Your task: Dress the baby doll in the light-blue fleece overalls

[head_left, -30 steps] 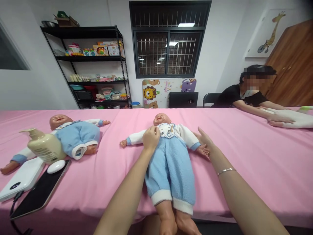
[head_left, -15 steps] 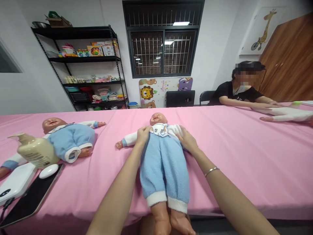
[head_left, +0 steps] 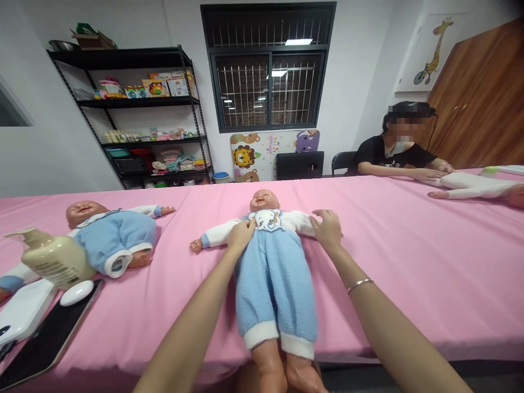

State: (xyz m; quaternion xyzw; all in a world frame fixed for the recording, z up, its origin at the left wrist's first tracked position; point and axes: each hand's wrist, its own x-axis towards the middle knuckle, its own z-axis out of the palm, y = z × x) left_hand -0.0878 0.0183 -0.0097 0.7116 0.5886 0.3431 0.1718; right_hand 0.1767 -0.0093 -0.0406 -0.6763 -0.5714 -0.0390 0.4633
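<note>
A baby doll in a blue and white fleece outfit lies face up in front of me, its feet at the table's near edge. My left hand is closed at the side of its chest, fingers gripping the outfit below the shoulder. Over the doll's sleeve on the right side is my right hand, with thumb and forefinger spread apart. It hides the cuff, and a bit of the doll's hand shows past it. The doll's other arm stretches out to the left.
On the pink-covered table at left are a second doll, pump bottle, power bank, phone and white oval case. A person sits at far right, hands on another doll.
My right hand has moved from the doll's chest and shoulder outward along its sleeve, its fingers spreading. My left hand stays at the chest. The view has shifted slightly.
</note>
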